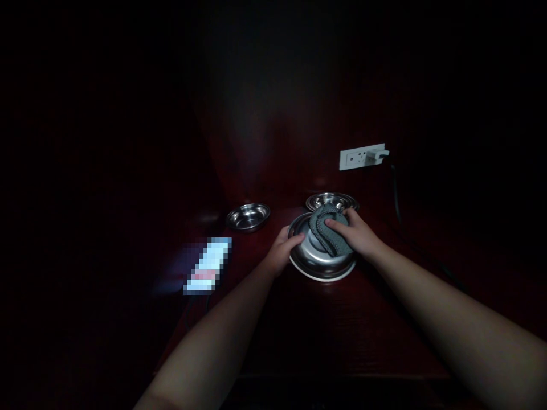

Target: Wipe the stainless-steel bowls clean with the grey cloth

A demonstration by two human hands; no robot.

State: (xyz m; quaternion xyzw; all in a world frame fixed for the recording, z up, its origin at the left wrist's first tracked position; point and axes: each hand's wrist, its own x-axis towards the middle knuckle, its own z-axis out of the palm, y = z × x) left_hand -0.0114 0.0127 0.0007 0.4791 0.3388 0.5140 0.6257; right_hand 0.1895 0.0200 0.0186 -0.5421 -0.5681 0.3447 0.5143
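Observation:
My left hand point(282, 250) grips the left rim of a shiny metal plate point(316, 269), thumb on the inner side and fingers out of sight beneath. The plate is shallow and round, and it is held tilted toward me. Closed around a folded grey-green cloth point(331, 233), my right hand point(358, 232) presses it against the plate's inner surface. The cloth has a darker stitched edge and covers much of the plate's upper right part. Its contact with the plate's middle is hidden.
Behind the plate, more metal dishes point(327, 199) rest on the dark red table point(325, 319). Another metal dish point(248, 216) sits to the left. A lit, pixelated screen point(208, 266) lies at the table's left side. A wall socket point(361, 156) holds a plug with a hanging cable point(395, 193).

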